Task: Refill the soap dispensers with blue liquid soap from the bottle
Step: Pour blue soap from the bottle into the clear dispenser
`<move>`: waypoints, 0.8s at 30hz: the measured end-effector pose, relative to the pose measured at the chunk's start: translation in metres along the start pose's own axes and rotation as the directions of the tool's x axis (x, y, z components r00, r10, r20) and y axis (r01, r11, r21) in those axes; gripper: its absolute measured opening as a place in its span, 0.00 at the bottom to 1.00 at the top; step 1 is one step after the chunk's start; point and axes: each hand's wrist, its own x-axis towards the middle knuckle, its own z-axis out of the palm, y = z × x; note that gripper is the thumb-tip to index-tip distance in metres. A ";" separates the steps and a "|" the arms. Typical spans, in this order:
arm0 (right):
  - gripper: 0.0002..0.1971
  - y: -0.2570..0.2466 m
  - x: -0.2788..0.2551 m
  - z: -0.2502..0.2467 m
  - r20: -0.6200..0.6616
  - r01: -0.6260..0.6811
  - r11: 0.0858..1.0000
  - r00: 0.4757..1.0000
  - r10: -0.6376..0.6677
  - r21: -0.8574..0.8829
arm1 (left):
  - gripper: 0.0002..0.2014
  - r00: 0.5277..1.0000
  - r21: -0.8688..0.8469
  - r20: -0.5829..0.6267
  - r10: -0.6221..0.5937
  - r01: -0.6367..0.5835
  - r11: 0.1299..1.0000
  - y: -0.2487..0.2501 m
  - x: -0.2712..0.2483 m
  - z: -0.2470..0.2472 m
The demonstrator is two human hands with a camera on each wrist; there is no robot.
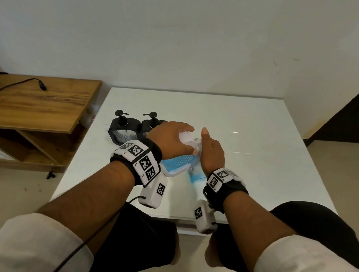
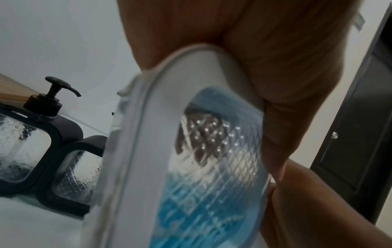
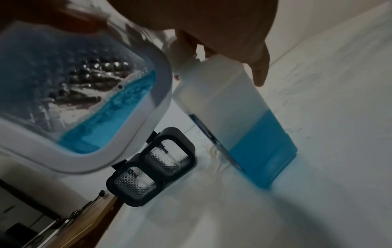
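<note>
Head view: your left hand (image 1: 170, 137) grips the tilted white dispenser (image 1: 179, 162), right hand (image 1: 210, 152) holds the soap bottle (image 3: 244, 120) top; likely mid-refill, next align openings.

The head camera is looking forward and down from above the tabletop (image 1: 250, 128), taking in both forearms. The left wrist camera is looking up along the palm, very close to a white dispenser (image 2: 146, 151). The right wrist camera is viewing the same dispenser, tilted, and both are sharing two black dispensers (image 3: 152, 167).
</note>
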 end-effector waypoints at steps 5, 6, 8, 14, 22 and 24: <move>0.32 0.002 0.002 0.001 -0.067 0.068 0.997 0.995 -0.070 -0.036 | 0.32 1.000 -0.026 -0.027 0.007 -0.008 1.000 -0.004 -0.003 0.002; 0.32 0.004 0.004 0.000 -0.075 0.085 0.995 0.993 -0.088 -0.043 | 0.32 1.000 -0.025 -0.027 0.007 -0.007 1.000 -0.005 -0.003 0.003; 0.32 0.006 0.008 0.002 -0.075 0.119 0.992 0.990 -0.123 -0.046 | 0.31 0.999 -0.019 -0.032 0.005 -0.006 1.000 -0.006 -0.003 0.003; 0.32 0.015 0.013 0.013 -0.134 0.158 0.982 0.976 -0.171 -0.104 | 0.31 0.999 -0.002 -0.047 0.019 -0.019 1.000 -0.010 -0.001 0.004; 0.28 0.019 0.016 0.017 -0.147 0.189 0.967 0.966 -0.214 -0.171 | 0.31 0.997 -0.021 -0.067 0.028 -0.030 0.999 -0.014 -0.002 0.005; 0.31 0.020 0.016 0.016 -0.139 0.202 0.963 0.964 -0.228 -0.179 | 0.31 0.997 -0.027 -0.067 0.026 -0.028 0.999 -0.015 -0.002 0.006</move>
